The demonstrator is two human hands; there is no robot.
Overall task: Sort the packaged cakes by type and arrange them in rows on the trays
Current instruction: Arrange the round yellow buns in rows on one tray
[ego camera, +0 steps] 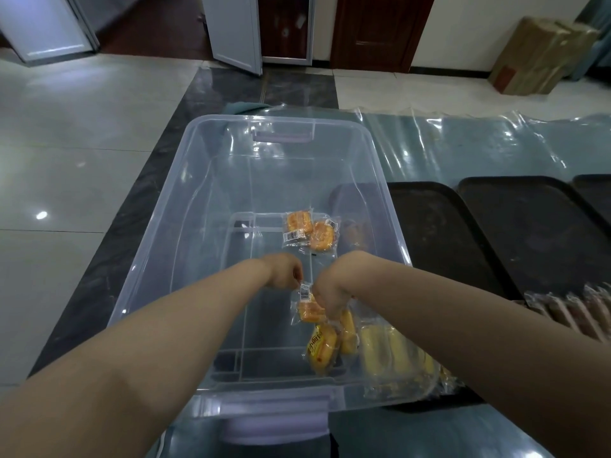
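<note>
Nearest the camera are two bare forearms reaching down into a large clear plastic storage bin with lilac handles. The left hand has its fingers curled in a narrow grip, apparently pinching the top edge of a clear-wrapped orange square cake. The right hand is closed around a bunch of packets, the square cake and long yellow roll cakes hanging below it.

The risk, as I judge it, is that the right hand's bundle mixes two types; lifting them together could drop a slippery packet back into the bin or land it in the wrong row. The left pinch on a thin seal could also slip.

On the bin floor, further in, lie two more orange square cakes in wrappers, touching each other. To the right of the bin, on the bench, sit black rectangular trays; the nearest holds a row of yellow roll cakes seen through the bin wall, and a row of pinkish-brown wrapped cakes further right. The farther trays appear bare.
</note>
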